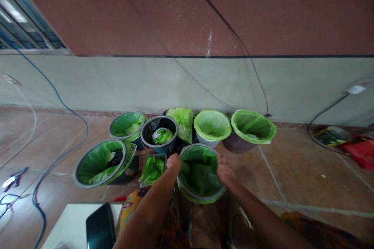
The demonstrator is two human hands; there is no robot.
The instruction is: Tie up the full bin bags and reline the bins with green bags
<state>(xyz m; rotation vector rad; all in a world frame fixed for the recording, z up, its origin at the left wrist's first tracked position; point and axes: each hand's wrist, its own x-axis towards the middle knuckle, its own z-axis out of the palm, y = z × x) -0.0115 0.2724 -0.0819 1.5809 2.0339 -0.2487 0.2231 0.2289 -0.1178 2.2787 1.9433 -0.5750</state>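
Between my hands stands a trash bin (181, 181) with a grey rim, lined with a green plastic bag (201, 175) that hangs out below the rim at the front. My left hand (174, 162) is closed on the bin's left edge. On the opposite edge my right hand (224, 169) grips with curled fingers; part of its grip is hidden. Left of my left hand, a small clear tray (153, 169) holds folded green bags. Behind the bin are a white bin with a green liner (212, 126) and a dark bin with a green liner (242, 144).
More lined bins stand at left: a large tilted one (78, 171), one at the back (117, 118) and a black-lined one (144, 124). A bunched green bag (180, 120) rests by the wall. A phone (101, 227) lies on a white surface (68, 221). A blue cable (60, 157) crosses the floor.
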